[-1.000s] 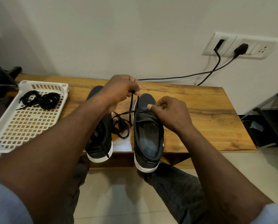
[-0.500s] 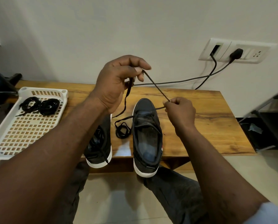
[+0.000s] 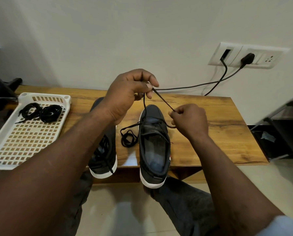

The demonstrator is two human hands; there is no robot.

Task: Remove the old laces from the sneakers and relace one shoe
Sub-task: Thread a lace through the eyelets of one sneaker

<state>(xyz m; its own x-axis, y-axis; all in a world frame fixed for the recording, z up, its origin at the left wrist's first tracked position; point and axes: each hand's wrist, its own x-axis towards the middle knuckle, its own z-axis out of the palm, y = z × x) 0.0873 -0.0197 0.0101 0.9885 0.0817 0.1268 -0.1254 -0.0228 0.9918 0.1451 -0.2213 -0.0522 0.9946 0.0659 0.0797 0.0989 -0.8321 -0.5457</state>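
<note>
Two dark sneakers with white soles stand on a wooden table [image 3: 219, 133], heels over its near edge. The right sneaker [image 3: 153, 143] has a black lace [image 3: 162, 100] threaded near its toe. My left hand [image 3: 130, 92] is raised above the toe and pinches the lace at its fingertips. My right hand [image 3: 189, 120] sits beside the shoe's right side and pinches the same lace, which runs taut between both hands. The lace's slack lies coiled [image 3: 128, 137] between the shoes. The left sneaker [image 3: 104, 154] is partly hidden under my left forearm and has loose laces on it.
A white perforated tray [image 3: 30, 143] at the table's left holds two bundles of black laces [image 3: 40, 112]. Black cables [image 3: 202, 85] run from a wall socket [image 3: 248, 55] down behind the table. A dark rack [image 3: 285, 126] stands to the right. My knees are below the table edge.
My left hand rose from the shoe's toe and drew the lace up. My right hand moved right, pinching the lace, which now stretches taut between the hands.
</note>
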